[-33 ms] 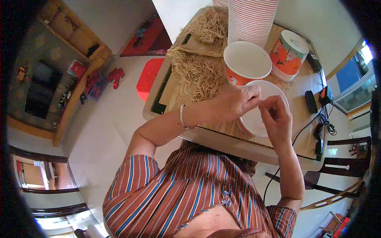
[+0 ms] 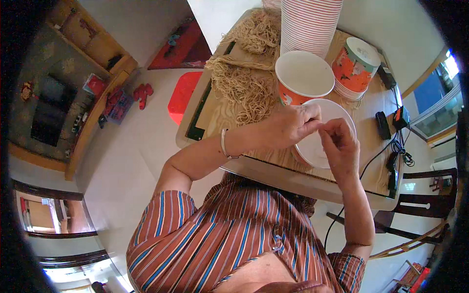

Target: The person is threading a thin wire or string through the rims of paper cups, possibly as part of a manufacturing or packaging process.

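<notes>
My left hand (image 2: 286,128), with a bracelet on its wrist, and my right hand (image 2: 342,146) meet in front of me. Both are closed in a pinch, fingertips almost touching; whatever is between them is too small to make out. Right below them is a white-lined paper tub (image 2: 312,150), partly covered by my hands. Just beyond it stands an orange paper tub (image 2: 304,73), its pale inside facing up. A tangled heap of tan noodle-like strands (image 2: 244,93) lies to the left of the tubs, and a second heap (image 2: 259,31) is farther back.
Behind the tubs rises a tall stack of paper tubs (image 2: 310,29). An upside-down orange tub (image 2: 349,68) rests on more tubs at the right. Black adapters and cords (image 2: 401,118) lie along the table's right edge. A red stool (image 2: 183,97) stands left, a dark chair (image 2: 427,205) right.
</notes>
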`<state>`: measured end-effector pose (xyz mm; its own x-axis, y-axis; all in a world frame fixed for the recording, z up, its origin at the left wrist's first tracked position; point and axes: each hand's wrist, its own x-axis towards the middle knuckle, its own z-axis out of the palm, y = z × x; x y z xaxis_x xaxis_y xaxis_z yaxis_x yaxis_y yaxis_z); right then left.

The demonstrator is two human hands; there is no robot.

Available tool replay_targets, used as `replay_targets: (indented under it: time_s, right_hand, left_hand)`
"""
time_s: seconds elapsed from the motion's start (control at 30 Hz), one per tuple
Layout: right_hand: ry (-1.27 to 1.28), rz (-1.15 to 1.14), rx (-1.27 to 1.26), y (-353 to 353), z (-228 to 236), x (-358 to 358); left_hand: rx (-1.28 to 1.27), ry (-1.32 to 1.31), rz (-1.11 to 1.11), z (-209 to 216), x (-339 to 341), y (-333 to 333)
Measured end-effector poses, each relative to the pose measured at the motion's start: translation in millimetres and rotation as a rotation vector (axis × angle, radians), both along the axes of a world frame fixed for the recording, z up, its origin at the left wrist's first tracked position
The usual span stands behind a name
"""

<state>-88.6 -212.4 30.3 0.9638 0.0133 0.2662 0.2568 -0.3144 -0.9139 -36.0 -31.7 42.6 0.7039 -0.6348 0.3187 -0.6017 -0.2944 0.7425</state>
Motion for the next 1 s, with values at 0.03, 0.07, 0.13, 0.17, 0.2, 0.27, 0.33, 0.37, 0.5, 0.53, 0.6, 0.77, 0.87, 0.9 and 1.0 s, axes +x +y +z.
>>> replay_targets:
  time_s: [0.03, 0.07, 0.13, 0.17, 0.2, 0.27, 0.33, 0.37, 0.5, 0.53, 0.6, 0.77, 0.87, 0.9, 1.0]
  right_hand:
    - [-0.016, 0.011, -0.011, 0.2, -0.4, -0.4]
    - [-0.031, 0.021, -0.022, 0.4, -0.7, -0.4]
    - [-0.075, 0.012, -0.091, 0.7, -0.5, 0.1]
    - [-0.120, 0.001, -0.160, 0.9, 0.0, 0.4]
    - [-0.119, 0.004, -0.161, 1.2, 1.7, 0.1]
    - [-0.180, 0.006, -0.284, 1.7, 4.3, -1.2]
    - [-0.246, 0.020, -0.362, 0.5, 1.5, -0.2]
    - [-0.313, 0.033, -0.440, 0.0, 0.6, 0.2]
    - [-0.376, 0.061, -0.493, -1.3, 0.2, 0.7]
    - [-0.274, 0.051, -0.429, 0.3, 3.2, -2.2]
    - [-0.168, 0.041, -0.364, 1.3, 8.9, -5.6]
    - [-0.332, 0.120, -0.455, -6.6, 6.4, 2.7]
    - [-0.319, 0.147, -0.476, -6.8, 7.2, 5.3]
    - [-0.315, 0.145, -0.476, -6.4, 7.6, 5.9]
    - [-0.261, 0.164, -0.468, -3.8, 6.0, 8.7]
  left_hand:
    - [-0.001, 0.001, 0.001, 1.5, -0.3, 0.9]
    - [-0.001, 0.052, -0.009, 2.8, -0.2, 1.8]
    - [-0.002, 0.103, -0.018, 1.9, 1.3, 3.2]
    - [-0.031, 0.095, -0.033, -0.3, 2.5, 4.1]
    - [-0.061, 0.086, -0.048, -1.5, 3.5, 5.0]
    - [-0.057, 0.114, -0.048, -1.0, 4.2, 7.0]
    - [-0.053, 0.142, -0.048, -2.0, 5.7, 8.7]
    - [-0.068, 0.184, -0.051, -3.6, 7.0, 9.6]
    - [-0.042, 0.244, -0.049, 2.1, 7.8, 10.9]
    - [-0.042, 0.247, -0.048, 1.2, 8.6, 11.5]
    - [-0.042, 0.066, -0.033, -1.7, 10.9, 12.5]
    - [0.045, 0.028, -0.015, -0.5, 8.9, 12.2]
    - [0.018, -0.039, -0.027, -6.9, 10.9, 12.9]
    - [-0.023, -0.049, -0.046, -10.0, 12.7, 13.5]
    - [-0.068, -0.277, -0.060, -18.3, 20.1, 16.2]
